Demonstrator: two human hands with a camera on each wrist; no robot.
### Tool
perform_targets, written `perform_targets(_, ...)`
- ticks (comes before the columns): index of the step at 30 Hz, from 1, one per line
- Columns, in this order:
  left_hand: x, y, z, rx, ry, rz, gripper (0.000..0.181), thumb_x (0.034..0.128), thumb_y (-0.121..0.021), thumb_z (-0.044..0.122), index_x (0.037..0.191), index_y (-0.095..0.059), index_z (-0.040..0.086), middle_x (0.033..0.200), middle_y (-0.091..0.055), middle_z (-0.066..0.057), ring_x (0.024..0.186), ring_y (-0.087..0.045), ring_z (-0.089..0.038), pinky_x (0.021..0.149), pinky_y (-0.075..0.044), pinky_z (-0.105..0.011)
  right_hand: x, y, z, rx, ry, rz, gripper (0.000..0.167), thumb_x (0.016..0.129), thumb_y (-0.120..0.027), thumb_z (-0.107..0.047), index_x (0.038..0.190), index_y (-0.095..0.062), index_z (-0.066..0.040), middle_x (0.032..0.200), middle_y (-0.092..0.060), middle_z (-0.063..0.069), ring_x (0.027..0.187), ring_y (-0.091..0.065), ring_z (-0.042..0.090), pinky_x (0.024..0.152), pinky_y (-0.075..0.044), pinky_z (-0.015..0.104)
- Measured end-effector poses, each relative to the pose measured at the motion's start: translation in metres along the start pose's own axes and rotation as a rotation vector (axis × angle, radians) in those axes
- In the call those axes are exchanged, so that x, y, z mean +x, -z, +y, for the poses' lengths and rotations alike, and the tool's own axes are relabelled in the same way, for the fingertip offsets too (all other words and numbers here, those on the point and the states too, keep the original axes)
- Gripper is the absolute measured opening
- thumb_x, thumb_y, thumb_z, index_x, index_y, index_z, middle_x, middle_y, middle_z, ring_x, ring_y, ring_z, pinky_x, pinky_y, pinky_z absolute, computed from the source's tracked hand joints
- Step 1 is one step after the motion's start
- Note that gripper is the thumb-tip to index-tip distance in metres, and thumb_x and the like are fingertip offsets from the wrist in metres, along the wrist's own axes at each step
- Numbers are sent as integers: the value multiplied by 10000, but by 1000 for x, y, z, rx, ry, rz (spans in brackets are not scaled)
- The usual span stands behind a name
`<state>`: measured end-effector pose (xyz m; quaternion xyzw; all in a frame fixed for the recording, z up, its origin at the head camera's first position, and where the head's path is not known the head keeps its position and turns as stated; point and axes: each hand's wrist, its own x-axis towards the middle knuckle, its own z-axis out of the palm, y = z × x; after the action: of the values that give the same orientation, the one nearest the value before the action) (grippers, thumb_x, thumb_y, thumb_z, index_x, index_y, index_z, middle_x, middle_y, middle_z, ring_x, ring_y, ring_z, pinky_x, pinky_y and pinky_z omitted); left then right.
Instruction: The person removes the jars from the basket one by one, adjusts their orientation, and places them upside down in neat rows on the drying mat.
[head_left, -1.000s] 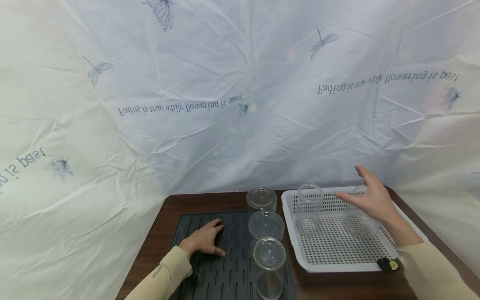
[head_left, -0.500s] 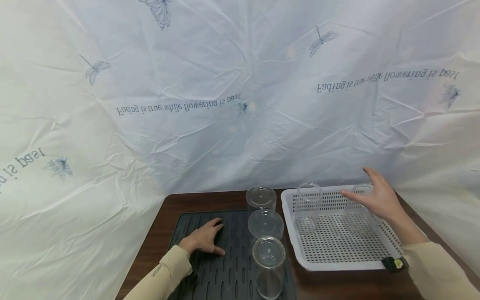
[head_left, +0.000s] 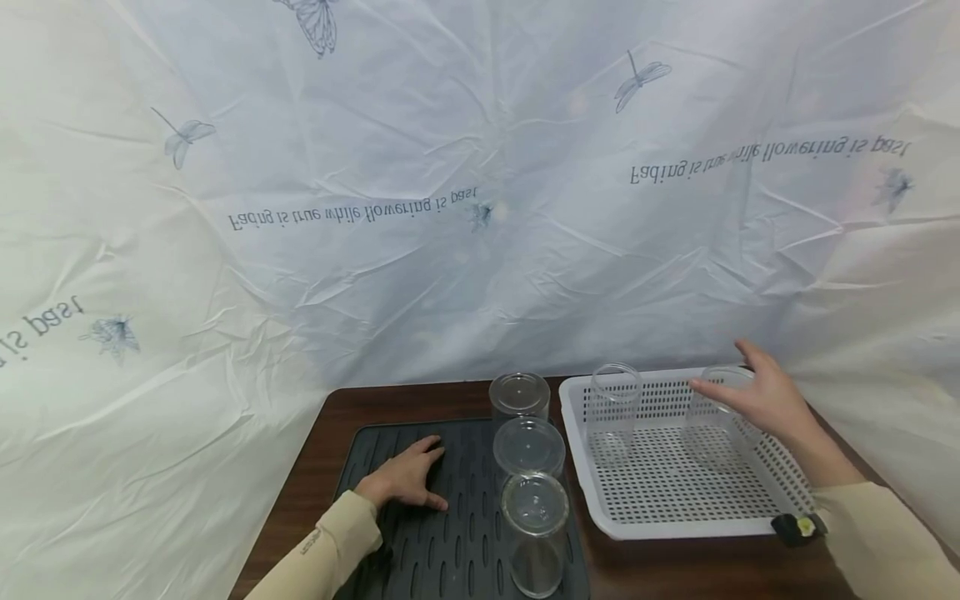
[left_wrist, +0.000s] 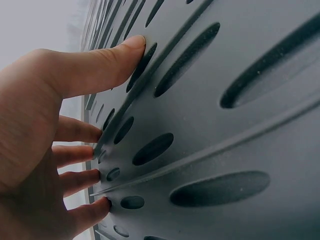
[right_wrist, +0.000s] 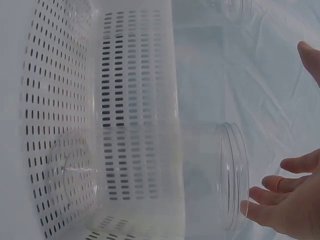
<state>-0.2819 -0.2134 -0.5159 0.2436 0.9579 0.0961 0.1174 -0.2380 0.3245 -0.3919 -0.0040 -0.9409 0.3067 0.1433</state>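
Note:
My left hand (head_left: 405,477) rests on a dark grey slotted mat (head_left: 442,554), its fingers spread. In the left wrist view, the fingertips and thumb (left_wrist: 134,42) touch the mat's ribbed surface. Over the right part of a white basket (head_left: 697,528), my right hand (head_left: 768,402) has its thumb and fingers apart beside the mouth of a clear jar (head_left: 708,437). From the right wrist, that jar's threaded rim (right_wrist: 231,175) lies right by the fingertips, with a light touch possible. Another clear jar (head_left: 613,417) stands in the basket's back left.
Three clear jars stand in a row along the mat's right side: a back jar (head_left: 519,396), a middle jar (head_left: 529,448) and a front jar (head_left: 535,537). A brown wooden table (head_left: 300,492) lies beneath. White printed sheeting (head_left: 420,292) hangs behind.
My right hand has moved a little right and down, closer to the right jar's mouth. The left hand stays in place on the mat. The head view has shifted slightly.

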Motion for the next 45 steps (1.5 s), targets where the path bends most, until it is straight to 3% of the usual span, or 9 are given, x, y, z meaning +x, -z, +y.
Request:
perform_targets(10,-1,-1,-1,7,8,6,990,713,-810,567,1468,-431,51,1581,-272,-154,1424,-326,-364,1049,-405,-543,-3,1,10,-5,-11,-42,1142,841,-711,-521,1509,-46,125,1479,-127,455,1305,-189,657,942,-254,780)
perform_targets(18,0,-3,-1,9,13,10,991,705,-816,566,1466,-436,56,1580,-278,-151,1424,-326,-363,1045,-400,-562,-6,-2,24,-54,-20,3,1157,826,-719,-530,1507,-51,125,1463,-147,465,1280,-211,667,921,-267,783)
perform_targets(30,-1,-1,0,3,4,16,987,712,-814,559,1468,-432,52,1581,-275,-152,1427,-320,-364,1050,-399,-554,-6,-5,37,-20,-41,29,1207,807,-748,-524,1523,5,88,1473,-157,452,1290,-221,657,930,-261,780)
perform_targets(45,-2,0,0,0,-8,13,979,726,-801,564,1469,-428,47,1580,-274,-160,1425,-325,-363,1048,-406,-545,-8,-7,50,-3,-127,-39,1232,814,-722,-565,1541,92,7,1454,-137,475,1227,-254,691,871,-297,786)
